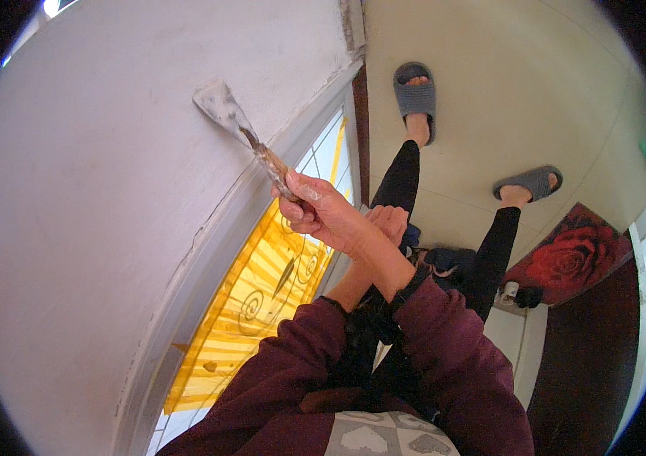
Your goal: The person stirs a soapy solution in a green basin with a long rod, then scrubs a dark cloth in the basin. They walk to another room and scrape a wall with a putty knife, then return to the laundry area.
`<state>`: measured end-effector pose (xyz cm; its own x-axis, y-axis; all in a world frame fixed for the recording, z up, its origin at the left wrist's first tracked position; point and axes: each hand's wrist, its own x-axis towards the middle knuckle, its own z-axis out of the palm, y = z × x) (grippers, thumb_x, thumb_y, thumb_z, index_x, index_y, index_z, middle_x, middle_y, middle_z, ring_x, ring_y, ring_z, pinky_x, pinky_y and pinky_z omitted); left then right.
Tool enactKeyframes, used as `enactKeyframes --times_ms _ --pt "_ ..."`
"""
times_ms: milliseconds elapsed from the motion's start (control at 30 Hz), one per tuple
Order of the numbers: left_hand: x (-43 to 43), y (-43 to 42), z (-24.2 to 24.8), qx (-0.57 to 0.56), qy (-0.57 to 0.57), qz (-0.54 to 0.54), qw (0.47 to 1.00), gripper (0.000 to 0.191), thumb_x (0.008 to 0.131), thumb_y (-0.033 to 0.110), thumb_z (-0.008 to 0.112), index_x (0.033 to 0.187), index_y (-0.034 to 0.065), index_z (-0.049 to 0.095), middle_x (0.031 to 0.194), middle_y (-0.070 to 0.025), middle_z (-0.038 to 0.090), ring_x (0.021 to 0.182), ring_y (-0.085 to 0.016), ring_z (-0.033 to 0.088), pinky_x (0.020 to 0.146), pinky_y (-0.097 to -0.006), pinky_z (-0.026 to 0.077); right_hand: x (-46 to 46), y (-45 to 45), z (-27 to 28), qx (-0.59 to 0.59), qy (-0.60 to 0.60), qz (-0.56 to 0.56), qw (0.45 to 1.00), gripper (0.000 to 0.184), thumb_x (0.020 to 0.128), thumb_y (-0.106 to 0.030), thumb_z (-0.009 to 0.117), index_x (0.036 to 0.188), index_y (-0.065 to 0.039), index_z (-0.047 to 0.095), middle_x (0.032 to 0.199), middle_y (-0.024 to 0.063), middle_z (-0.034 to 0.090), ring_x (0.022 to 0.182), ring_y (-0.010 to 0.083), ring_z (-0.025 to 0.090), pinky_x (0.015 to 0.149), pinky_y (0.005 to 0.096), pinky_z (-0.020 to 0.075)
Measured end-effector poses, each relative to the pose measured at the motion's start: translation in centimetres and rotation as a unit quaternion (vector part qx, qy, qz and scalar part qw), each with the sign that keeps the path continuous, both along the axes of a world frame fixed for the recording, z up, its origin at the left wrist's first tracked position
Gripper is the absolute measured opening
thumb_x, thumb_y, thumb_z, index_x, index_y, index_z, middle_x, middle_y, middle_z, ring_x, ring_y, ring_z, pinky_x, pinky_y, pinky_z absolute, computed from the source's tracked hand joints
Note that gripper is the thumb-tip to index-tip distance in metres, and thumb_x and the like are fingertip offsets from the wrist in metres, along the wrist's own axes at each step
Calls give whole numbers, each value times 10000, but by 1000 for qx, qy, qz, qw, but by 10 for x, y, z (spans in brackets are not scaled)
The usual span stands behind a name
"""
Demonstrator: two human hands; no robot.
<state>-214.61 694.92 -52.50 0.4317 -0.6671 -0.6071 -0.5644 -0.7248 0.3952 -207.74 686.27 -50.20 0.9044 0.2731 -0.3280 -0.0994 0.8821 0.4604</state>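
Note:
My right hand (317, 208) grips the worn wooden handle of a putty knife (269, 162). White filler smears coat its broad blade, which lies over the white wall (100, 199); whether it touches the wall I cannot tell. White residue also marks my right thumb. Beneath my right forearm crosses my left arm, and my left hand (388, 222) shows just past the right wrist with its fingers bent. My forearm hides part of that hand, so what it holds, if anything, is unclear.
Below the wall, a pale frame (209, 242) with a cracked edge borders a yellow-patterned panel (266, 285). My feet in grey slippers (414, 94) stand on beige floor tiles (471, 114). At right lie a red rose-printed mat or panel (576, 256) and a dark brown surface (585, 347).

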Motion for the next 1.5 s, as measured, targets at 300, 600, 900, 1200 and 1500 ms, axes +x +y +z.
enactKeyframes --times_ms 300,600,900,1200,1500 --pt "-11 10 -8 22 10 114 993 124 749 133 620 845 71 571 833 -101 575 839 -269 570 735 -376 450 -79 -5 -44 -1 103 4 995 371 945 -386 473 1019 -26 520 617 -33 407 469 34 279 398 176 225" --pt "-5 1 -6 38 -38 -25 998 146 762 146 646 775 64 526 731 -84 546 711 -284 563 638 -387 461 -84 -35 -98 -201 272 108 935 279 938 -303 512 1010 -38 560 636 -20 456 475 23 305 404 164 248" --pt "13 2 0 37 -33 -7 999 149 747 108 646 759 84 499 691 -69 509 699 -272 540 607 -384 435 -15 2 -181 -683 306 186 637 290 881 -288 544 810 -6 538 653 101 563 550 227 540 512 333 427" --pt "26 4 2 53 -27 21 998 199 662 1 617 817 97 536 690 -68 509 704 -275 545 613 -384 433 21 -17 -160 -770 218 290 524 280 867 -276 507 926 -4 535 774 231 619 757 402 611 680 488 481" --pt "24 3 0 8 -20 38 999 196 670 11 612 819 97 519 673 -73 499 672 -284 534 598 -399 426 21 -27 -143 -786 176 305 509 263 866 -256 511 914 -1 558 785 222 639 751 385 641 681 473 516"
